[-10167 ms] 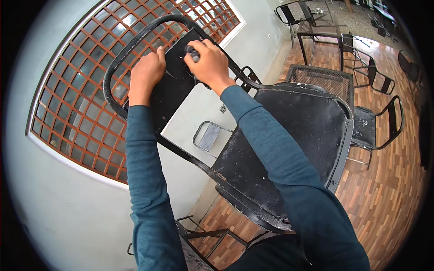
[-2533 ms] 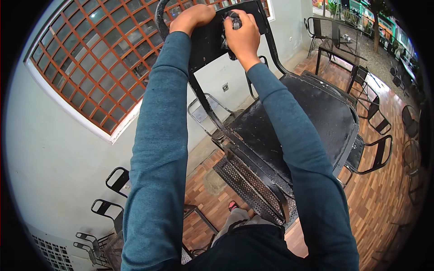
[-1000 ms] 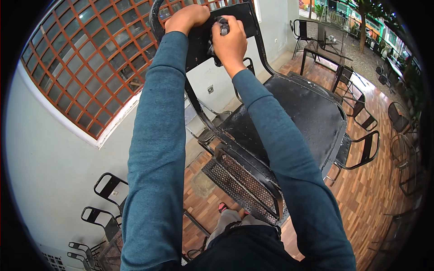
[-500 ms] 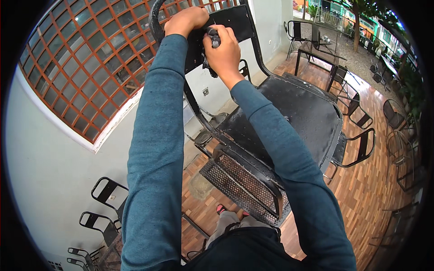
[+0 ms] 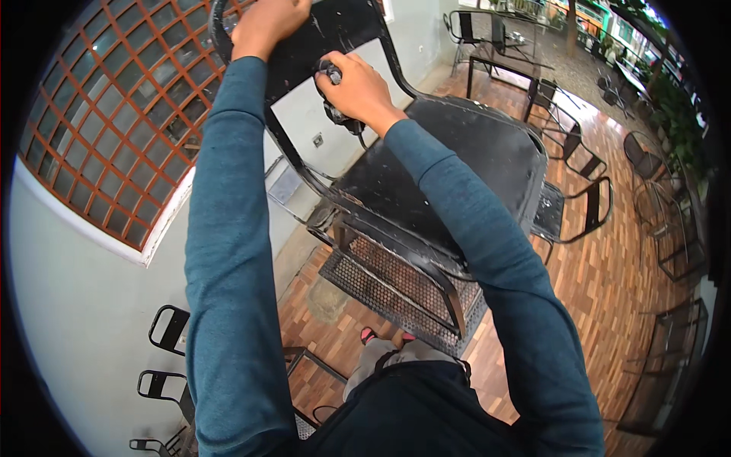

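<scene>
A black metal chair (image 5: 457,164) with chipped, scuffed paint stands raised in front of me on a perforated metal table (image 5: 426,324). At the top left of its backrest (image 5: 335,30), my left hand (image 5: 270,24) is closed on the upper edge; some of its fingers are cut off by the picture's top. My right hand (image 5: 354,87) wraps round a dark, rounded hand-held power tool (image 5: 340,114), with what looks like a cord at its lower end. The tool is just below the backrest panel; whether it touches the chair I cannot tell.
A pale wall with a red-brown lattice window (image 5: 114,114) is close on the left. Several black chairs (image 5: 164,385) line that wall. More chairs (image 5: 594,209) and a dark table (image 5: 502,70) stand on the wood-patterned floor (image 5: 586,305) to the right.
My right hand and the tool have moved down from the backrest panel to the gap under it. The view has shifted, so the chair appears further left.
</scene>
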Tool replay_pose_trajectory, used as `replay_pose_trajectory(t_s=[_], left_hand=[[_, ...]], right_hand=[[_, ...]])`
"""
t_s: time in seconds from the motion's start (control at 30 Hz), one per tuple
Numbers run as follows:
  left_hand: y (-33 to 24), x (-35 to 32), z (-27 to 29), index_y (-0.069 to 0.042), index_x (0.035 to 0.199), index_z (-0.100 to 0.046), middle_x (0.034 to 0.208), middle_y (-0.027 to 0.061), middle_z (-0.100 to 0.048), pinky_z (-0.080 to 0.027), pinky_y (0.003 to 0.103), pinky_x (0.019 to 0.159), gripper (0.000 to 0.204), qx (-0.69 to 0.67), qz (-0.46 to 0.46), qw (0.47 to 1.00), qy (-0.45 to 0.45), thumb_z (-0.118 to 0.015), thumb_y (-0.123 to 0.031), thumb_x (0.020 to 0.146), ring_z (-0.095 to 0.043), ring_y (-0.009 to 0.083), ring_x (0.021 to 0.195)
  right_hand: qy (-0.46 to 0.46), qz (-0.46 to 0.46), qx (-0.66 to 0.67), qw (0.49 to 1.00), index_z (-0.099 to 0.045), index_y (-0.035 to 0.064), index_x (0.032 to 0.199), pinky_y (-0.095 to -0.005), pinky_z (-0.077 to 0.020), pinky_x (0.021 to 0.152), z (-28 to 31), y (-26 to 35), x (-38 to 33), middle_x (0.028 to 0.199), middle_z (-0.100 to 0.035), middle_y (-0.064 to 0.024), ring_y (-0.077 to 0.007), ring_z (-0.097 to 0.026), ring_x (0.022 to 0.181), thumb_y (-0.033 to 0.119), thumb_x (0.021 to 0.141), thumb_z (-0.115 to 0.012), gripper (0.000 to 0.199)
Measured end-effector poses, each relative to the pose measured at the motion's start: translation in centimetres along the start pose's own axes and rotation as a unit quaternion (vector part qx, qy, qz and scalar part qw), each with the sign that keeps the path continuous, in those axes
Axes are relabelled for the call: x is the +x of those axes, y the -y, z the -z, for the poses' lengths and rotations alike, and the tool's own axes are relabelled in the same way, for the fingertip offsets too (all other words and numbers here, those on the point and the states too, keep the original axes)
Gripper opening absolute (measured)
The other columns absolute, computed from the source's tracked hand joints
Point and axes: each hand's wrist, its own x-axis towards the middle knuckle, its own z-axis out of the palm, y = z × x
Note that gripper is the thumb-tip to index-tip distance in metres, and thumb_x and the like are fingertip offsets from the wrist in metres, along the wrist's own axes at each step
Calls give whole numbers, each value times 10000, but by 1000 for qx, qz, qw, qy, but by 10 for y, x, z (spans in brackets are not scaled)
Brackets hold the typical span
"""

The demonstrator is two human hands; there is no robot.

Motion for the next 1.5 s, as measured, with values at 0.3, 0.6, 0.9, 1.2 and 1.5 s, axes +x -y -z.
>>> replay_pose_trajectory(t_s=[0.3,0.6,0.9,1.2,1.5], left_hand=[[1,-36,0,33,890,-755,923,278,-724,-571,511,816,342,-79,-108,986,-101,-644,-290,872,-716,442,882],[-19,-171,-4,54,953,-742,784,175,-753,-565,330,716,290,-423,-82,899,82,-631,-214,967,-759,251,780],[48,-320,-50,-16,818,-749,568,-3,-576,-393,273,500,386,-538,114,828,109,-618,-323,1013,-530,69,517],[50,-517,-126,-32,734,-699,539,10,-576,-419,281,469,417,-509,252,768,295,-623,-331,1015,-542,93,466],[12,-589,-147,-1,847,-697,667,25,-639,-474,284,508,393,-488,295,654,497,-607,-335,1035,-591,99,560]], right_hand=[[165,-94,-30,981,-706,34,1236,-378,-502,993,91,-38,-72,1180,-723,-214,-328,-685,1088,487,847,-691,597],[132,-124,-66,981,-709,21,1243,-393,-516,1001,97,41,-161,1188,-737,-205,-329,-703,1121,448,865,-708,570],[234,-7,40,971,-717,67,1112,-434,-553,869,40,129,-325,1006,-697,-177,-364,-685,952,348,903,-712,351],[407,-332,-67,848,-675,58,1267,-483,-554,911,-5,-68,-535,1166,-693,-277,-455,-682,1015,349,892,-682,474],[339,-278,-323,839,-386,121,1560,-605,-301,1171,-10,-104,-529,1496,-453,-295,-510,-396,1398,403,930,-682,750]])
